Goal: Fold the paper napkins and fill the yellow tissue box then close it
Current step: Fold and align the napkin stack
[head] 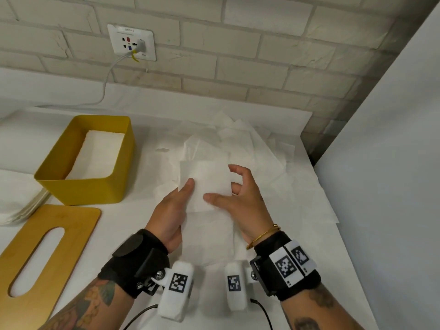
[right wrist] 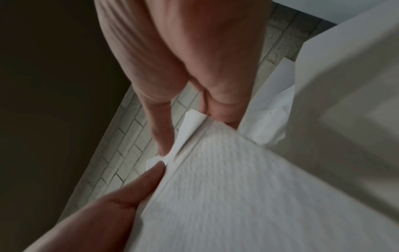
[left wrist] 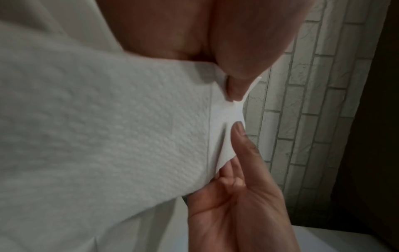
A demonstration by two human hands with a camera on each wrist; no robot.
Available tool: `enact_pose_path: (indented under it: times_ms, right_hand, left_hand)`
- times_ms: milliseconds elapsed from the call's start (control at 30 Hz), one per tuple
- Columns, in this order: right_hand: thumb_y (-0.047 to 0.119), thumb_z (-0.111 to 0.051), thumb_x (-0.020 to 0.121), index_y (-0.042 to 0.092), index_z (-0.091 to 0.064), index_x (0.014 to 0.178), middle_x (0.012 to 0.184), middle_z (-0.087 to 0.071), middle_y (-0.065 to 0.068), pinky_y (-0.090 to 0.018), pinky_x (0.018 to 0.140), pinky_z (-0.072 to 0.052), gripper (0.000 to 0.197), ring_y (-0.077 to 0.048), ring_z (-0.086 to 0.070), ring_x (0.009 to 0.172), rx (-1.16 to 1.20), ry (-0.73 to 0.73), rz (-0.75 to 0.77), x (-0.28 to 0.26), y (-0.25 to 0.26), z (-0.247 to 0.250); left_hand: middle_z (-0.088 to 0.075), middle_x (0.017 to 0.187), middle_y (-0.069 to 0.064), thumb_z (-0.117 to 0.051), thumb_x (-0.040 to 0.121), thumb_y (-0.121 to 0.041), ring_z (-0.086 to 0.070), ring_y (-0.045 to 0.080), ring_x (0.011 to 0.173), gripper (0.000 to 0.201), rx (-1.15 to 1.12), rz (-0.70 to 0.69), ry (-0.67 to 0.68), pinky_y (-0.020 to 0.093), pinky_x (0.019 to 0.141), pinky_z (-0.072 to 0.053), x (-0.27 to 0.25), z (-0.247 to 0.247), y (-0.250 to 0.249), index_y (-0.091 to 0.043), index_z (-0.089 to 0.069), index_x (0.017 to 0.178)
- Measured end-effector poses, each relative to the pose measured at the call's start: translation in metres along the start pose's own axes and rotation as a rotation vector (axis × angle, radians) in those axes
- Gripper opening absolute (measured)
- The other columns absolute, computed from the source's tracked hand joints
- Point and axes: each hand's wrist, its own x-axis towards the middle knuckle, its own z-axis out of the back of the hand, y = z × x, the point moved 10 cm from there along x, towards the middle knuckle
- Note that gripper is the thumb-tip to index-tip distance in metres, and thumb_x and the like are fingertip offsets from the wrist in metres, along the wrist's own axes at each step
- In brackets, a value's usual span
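Observation:
Over the middle of the table both hands hold one white paper napkin [head: 207, 184], raised off the surface. My left hand [head: 188, 186] pinches its left edge; the thumb [left wrist: 235, 88] lies on top. My right hand [head: 228, 189] grips the right edge, thumb across the front, and its fingers [right wrist: 164, 136] pinch a folded-over corner. The embossed napkin [left wrist: 108, 136] fills both wrist views [right wrist: 237, 187]. The yellow tissue box [head: 59, 160] stands open at the left with folded white napkins inside. Its wooden lid [head: 78, 225] with a long slot lies flat in front of it.
A loose pile of unfolded napkins [head: 240, 141] lies behind the hands. A stack of napkins [head: 21, 206] sits at the left edge beside the box. A brick wall with a socket and cable [head: 132, 42] runs behind, and a white panel [head: 381, 163] stands on the right.

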Motion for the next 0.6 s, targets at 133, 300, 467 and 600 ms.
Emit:
enact_pose_path:
  times_ms: [133,300,467,600]
  right_hand:
    - [0.013,-0.088,0.074,0.036,-0.039,0.137,0.108,-0.074,0.000,-0.036,0.089,-0.060,0.083,-0.011,-0.073,0.096,-0.130,0.093,-0.076,-0.018,-0.027,-0.008]
    - [0.001,-0.081,0.078,0.027,-0.044,0.134,0.081,-0.070,-0.008,-0.032,0.070,-0.060,0.072,-0.021,-0.071,0.072,-0.192,0.253,-0.211,-0.040,-0.055,0.005]
    - [0.013,-0.083,0.081,0.024,-0.068,0.106,0.076,-0.072,0.005,-0.025,0.069,-0.052,0.031,-0.008,-0.066,0.071,-0.346,0.076,0.005,-0.025,0.005,0.074]
    - [0.030,-0.080,0.084,0.028,-0.072,0.107,0.099,-0.073,0.012,-0.022,0.091,-0.052,0.024,-0.002,-0.067,0.098,-0.549,0.006,0.085,0.001,0.038,0.115]
  left_hand:
    - [-0.073,0.121,0.013,-0.043,0.106,-0.039,-0.071,0.030,0.112,0.041,-0.027,-0.019,-0.080,0.047,0.097,-0.052,0.006,0.018,-0.006,-0.011,-0.061,0.131]
    - [-0.076,0.115,0.007,-0.052,0.103,-0.039,-0.073,0.023,0.105,0.035,-0.056,-0.071,-0.194,0.042,0.092,-0.053,0.008,0.044,-0.017,-0.014,-0.064,0.124]
    - [-0.075,0.118,0.005,-0.054,0.102,-0.038,-0.072,0.022,0.109,0.033,-0.090,-0.059,-0.230,0.045,0.097,-0.051,0.005,0.057,-0.017,-0.017,-0.064,0.125]
    - [-0.075,0.118,0.006,-0.054,0.102,-0.038,-0.072,0.023,0.109,0.035,-0.085,-0.045,-0.229,0.045,0.098,-0.051,0.003,0.055,-0.014,-0.017,-0.063,0.128]
